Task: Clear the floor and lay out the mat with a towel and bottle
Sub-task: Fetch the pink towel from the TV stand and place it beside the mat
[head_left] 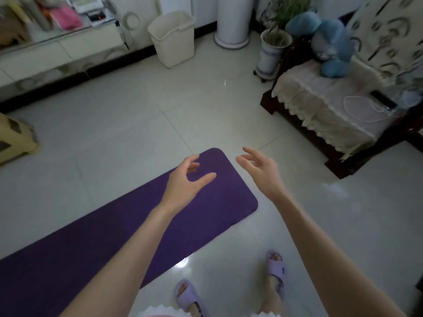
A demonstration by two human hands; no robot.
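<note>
A purple mat (96, 239) lies unrolled flat on the pale tiled floor, running from the lower left to its rounded end near the middle of the view. My left hand (185, 179) hovers above that end of the mat, fingers apart and empty. Just past the mat's right corner, my right hand (261, 170) is held over the bare tiles, also spread and holding nothing. No towel or bottle shows in this view.
A cream waste bin (171, 40) stands by the far wall beside a white pillar (233, 21). A potted plant (273, 42) and a covered armchair (329, 104) with a blue plush toy (329, 42) are at the right. A yellow stool (16, 138) sits at the left. My feet wear lilac slippers (277, 264).
</note>
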